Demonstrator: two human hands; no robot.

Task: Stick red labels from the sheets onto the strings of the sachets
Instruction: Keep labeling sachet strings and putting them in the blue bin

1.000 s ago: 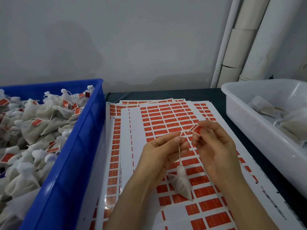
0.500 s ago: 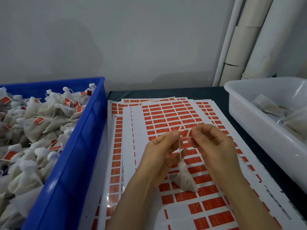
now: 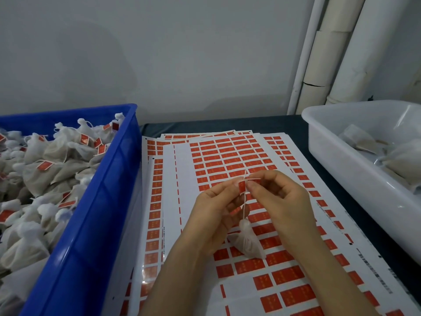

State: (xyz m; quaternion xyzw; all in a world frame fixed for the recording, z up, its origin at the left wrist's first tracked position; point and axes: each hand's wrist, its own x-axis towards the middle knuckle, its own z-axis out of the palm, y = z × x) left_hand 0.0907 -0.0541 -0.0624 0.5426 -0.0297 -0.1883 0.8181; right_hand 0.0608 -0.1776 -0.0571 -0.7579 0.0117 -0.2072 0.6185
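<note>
A small white sachet (image 3: pixel 247 241) hangs by its white string (image 3: pixel 244 206) over the label sheets (image 3: pixel 227 156). My left hand (image 3: pixel 215 213) and my right hand (image 3: pixel 280 201) meet above it, fingertips together. Both pinch a red label (image 3: pixel 242 187) folded on the string, with the string ends sticking out above the fingers. Rows of red labels cover the white sheets spread on the dark table.
A blue crate (image 3: pixel 109 201) at the left is heaped with sachets, several bearing red labels. A white tub (image 3: pixel 355 176) at the right holds a few sachets. White pipes (image 3: pixel 319 53) run up the grey wall behind.
My right hand brought the red label onto the string and both hands closed together on it. The sachet stayed hanging below my fingers.
</note>
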